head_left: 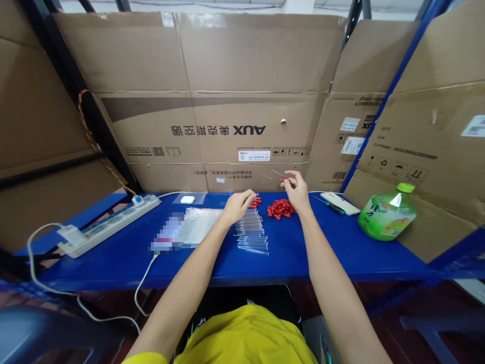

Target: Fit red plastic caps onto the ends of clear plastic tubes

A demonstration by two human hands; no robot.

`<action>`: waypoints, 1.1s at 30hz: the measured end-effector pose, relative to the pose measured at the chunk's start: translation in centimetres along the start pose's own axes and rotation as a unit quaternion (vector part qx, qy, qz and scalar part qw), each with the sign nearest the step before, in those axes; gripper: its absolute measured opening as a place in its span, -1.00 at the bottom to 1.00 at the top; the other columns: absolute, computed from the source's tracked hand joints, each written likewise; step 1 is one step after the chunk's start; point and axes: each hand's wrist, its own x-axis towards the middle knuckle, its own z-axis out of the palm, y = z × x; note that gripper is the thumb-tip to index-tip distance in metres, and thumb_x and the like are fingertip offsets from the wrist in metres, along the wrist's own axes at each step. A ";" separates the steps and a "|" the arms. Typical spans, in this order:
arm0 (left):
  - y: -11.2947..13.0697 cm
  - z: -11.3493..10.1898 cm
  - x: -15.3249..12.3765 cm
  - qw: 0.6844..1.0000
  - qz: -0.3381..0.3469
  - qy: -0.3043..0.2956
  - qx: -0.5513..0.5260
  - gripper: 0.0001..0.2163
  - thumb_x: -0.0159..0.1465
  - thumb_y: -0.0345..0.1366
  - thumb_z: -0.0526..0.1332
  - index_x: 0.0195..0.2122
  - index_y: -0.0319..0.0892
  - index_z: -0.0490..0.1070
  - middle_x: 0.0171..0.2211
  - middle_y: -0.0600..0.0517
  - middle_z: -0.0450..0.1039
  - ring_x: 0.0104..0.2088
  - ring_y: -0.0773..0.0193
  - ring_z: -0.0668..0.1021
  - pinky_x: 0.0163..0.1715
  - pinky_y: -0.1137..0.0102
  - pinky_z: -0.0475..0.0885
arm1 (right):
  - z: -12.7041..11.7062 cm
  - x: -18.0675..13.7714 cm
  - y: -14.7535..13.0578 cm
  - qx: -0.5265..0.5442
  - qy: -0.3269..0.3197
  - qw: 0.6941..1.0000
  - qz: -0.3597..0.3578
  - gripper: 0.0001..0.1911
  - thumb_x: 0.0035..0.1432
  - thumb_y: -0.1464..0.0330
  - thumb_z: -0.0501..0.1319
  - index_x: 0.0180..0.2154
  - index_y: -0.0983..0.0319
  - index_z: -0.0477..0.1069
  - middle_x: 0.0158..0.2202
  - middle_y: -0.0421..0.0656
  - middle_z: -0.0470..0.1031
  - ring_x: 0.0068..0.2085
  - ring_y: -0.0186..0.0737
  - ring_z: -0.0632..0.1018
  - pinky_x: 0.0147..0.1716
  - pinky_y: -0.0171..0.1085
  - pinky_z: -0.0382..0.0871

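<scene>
My left hand (238, 206) is closed, its fingertips pinched together over the far end of a row of thin clear tubes (250, 227). What those fingertips hold is too small to make out. Several red-ended pieces (256, 201) lie just beside them. To the right, my right hand (297, 193) is raised above a heap of small red caps (279, 209). A single red cap (282, 180) shows between its thumb and fingers, while the other fingers are bent and apart. The clear tubes lie side by side on the blue table (288, 253).
Clear plastic bags (199, 227) lie left of the tubes, beside a blurred-out object (166, 232) with a white cable. A power strip (113, 225) runs along the left. A green-labelled bottle (388, 212) and a white tool (341, 203) sit at right. Cardboard (227, 60) walls the back.
</scene>
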 end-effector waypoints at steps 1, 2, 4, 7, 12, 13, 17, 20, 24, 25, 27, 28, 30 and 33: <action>-0.4 0.1 0.0 0.999 0.004 -0.017 0.028 -0.63 0.50 -0.08 -0.03 -0.26 -0.16 0.47 -0.37 0.05 0.51 -0.35 0.31 0.49 -0.28 0.44 0.28 | -0.4 0.0 0.0 -0.031 -0.005 0.999 -0.007 -0.65 0.23 0.15 0.18 -0.03 0.19 0.40 -0.35 -0.17 0.60 -0.36 -0.24 0.55 -0.29 -0.29 0.37; -0.7 0.2 -0.1 0.998 0.010 -0.034 0.049 -0.65 0.49 -0.09 0.00 -0.24 -0.15 0.49 -0.31 0.03 0.55 -0.30 0.29 0.52 -0.25 0.44 0.29 | -0.7 0.0 0.1 -0.064 -0.014 0.998 -0.013 -0.67 0.22 0.14 0.21 -0.07 0.19 0.41 -0.35 -0.16 0.61 -0.35 -0.22 0.56 -0.27 -0.27 0.37; -1.4 0.5 -0.1 0.995 0.020 -0.064 0.072 -0.70 0.46 -0.11 0.07 -0.22 -0.13 0.53 -0.20 0.01 0.59 -0.21 0.25 0.56 -0.20 0.43 0.32 | -1.2 0.0 0.3 -0.135 -0.049 0.989 -0.019 -0.72 0.21 0.12 0.25 -0.19 0.19 0.46 -0.38 -0.15 0.61 -0.37 -0.21 0.55 -0.27 -0.26 0.36; -2.2 1.0 -0.3 0.990 0.011 -0.104 0.092 -0.79 0.40 -0.15 0.18 -0.23 -0.13 0.54 -0.16 0.01 0.61 -0.17 0.23 0.58 -0.19 0.43 0.35 | -2.0 -0.1 0.9 -0.243 -0.099 0.965 -0.024 -0.79 0.15 0.16 0.32 -0.31 0.16 0.53 -0.33 -0.14 0.62 -0.30 -0.16 0.54 -0.23 -0.22 0.35; -3.2 1.8 -0.6 0.981 -0.036 -0.147 0.118 -0.84 0.32 -0.16 0.27 -0.21 -0.12 0.55 -0.19 0.04 0.63 -0.24 0.25 0.58 -0.25 0.44 0.37 | -2.8 -0.3 1.9 -0.357 -0.148 0.922 -0.009 -0.87 0.06 0.23 0.38 -0.32 0.12 0.59 -0.23 -0.13 0.61 -0.13 -0.07 0.52 -0.10 -0.17 0.34; -3.3 1.8 -0.7 0.981 -0.037 -0.150 0.117 -0.83 0.31 -0.15 0.28 -0.20 -0.12 0.55 -0.19 0.04 0.63 -0.26 0.26 0.58 -0.27 0.44 0.38 | -2.8 -0.4 2.0 -0.364 -0.157 0.918 -0.003 -0.87 0.05 0.24 0.38 -0.32 0.12 0.60 -0.22 -0.13 0.61 -0.12 -0.07 0.51 -0.09 -0.17 0.34; -3.4 1.8 -0.7 0.982 -0.034 -0.151 0.110 -0.80 0.33 -0.11 0.25 -0.22 -0.12 0.56 -0.23 0.05 0.63 -0.27 0.26 0.59 -0.28 0.44 0.38 | -3.0 -0.5 1.9 -0.375 -0.175 0.910 0.016 -0.85 0.05 0.23 0.38 -0.32 0.12 0.62 -0.21 -0.13 0.62 -0.11 -0.06 0.53 -0.09 -0.18 0.34; -3.3 1.7 -0.6 0.982 -0.031 -0.153 0.109 -0.78 0.34 -0.09 0.24 -0.24 -0.11 0.56 -0.23 0.04 0.63 -0.26 0.25 0.59 -0.27 0.44 0.38 | -3.3 -0.5 1.7 -0.368 -0.179 0.912 0.029 -0.82 0.05 0.19 0.37 -0.32 0.12 0.63 -0.23 -0.12 0.64 -0.12 -0.07 0.55 -0.10 -0.20 0.35; -3.1 1.6 -0.6 0.981 -0.023 -0.155 0.114 -0.73 0.37 -0.07 0.18 -0.23 -0.12 0.56 -0.21 0.01 0.62 -0.24 0.22 0.59 -0.24 0.41 0.40 | -3.6 -0.5 1.3 -0.350 -0.189 0.916 0.049 -0.75 0.13 0.11 0.31 -0.33 0.14 0.63 -0.24 -0.12 0.66 -0.14 -0.07 0.58 -0.14 -0.22 0.35; -3.0 1.6 -0.6 0.981 -0.020 -0.150 0.119 -0.73 0.39 -0.08 0.16 -0.22 -0.13 0.56 -0.21 0.00 0.61 -0.22 0.21 0.58 -0.21 0.40 0.41 | -3.6 -0.5 1.2 -0.349 -0.189 0.917 0.049 -0.73 0.16 0.10 0.28 -0.34 0.14 0.63 -0.24 -0.12 0.66 -0.15 -0.07 0.59 -0.14 -0.22 0.34; -3.1 1.7 -0.5 0.982 -0.018 -0.127 0.139 -0.73 0.42 -0.12 0.11 -0.21 -0.13 0.56 -0.18 -0.03 0.59 -0.15 0.18 0.58 -0.12 0.36 0.42 | -3.6 -0.4 1.1 -0.350 -0.186 0.917 0.042 -0.70 0.20 0.12 0.23 -0.33 0.16 0.63 -0.24 -0.10 0.66 -0.17 -0.07 0.59 -0.16 -0.22 0.34; -3.2 1.7 -0.5 0.982 -0.024 -0.109 0.153 -0.74 0.43 -0.15 0.10 -0.19 -0.13 0.55 -0.16 -0.04 0.58 -0.11 0.16 0.57 -0.08 0.34 0.42 | -3.6 -0.4 1.1 -0.351 -0.184 0.917 0.036 -0.69 0.22 0.13 0.21 -0.33 0.17 0.64 -0.25 -0.09 0.66 -0.18 -0.07 0.59 -0.16 -0.22 0.34; -3.5 1.7 -0.5 0.979 -0.056 -0.063 0.185 -0.77 0.43 -0.23 0.08 -0.14 -0.13 0.54 -0.11 -0.07 0.56 -0.05 0.13 0.54 -0.01 0.31 0.42 | -3.5 -0.3 1.3 -0.352 -0.177 0.919 0.025 -0.67 0.23 0.14 0.18 -0.32 0.18 0.63 -0.25 -0.08 0.66 -0.21 -0.09 0.58 -0.17 -0.22 0.33; -4.3 1.7 -0.6 0.967 -0.131 -0.021 0.217 -0.79 0.42 -0.32 0.08 -0.07 -0.14 0.51 -0.06 -0.09 0.55 0.00 0.12 0.53 0.02 0.29 0.43 | -3.2 -0.3 1.5 -0.356 -0.153 0.922 0.009 -0.65 0.27 0.13 0.14 -0.31 0.19 0.62 -0.25 -0.07 0.64 -0.21 -0.09 0.55 -0.14 -0.19 0.32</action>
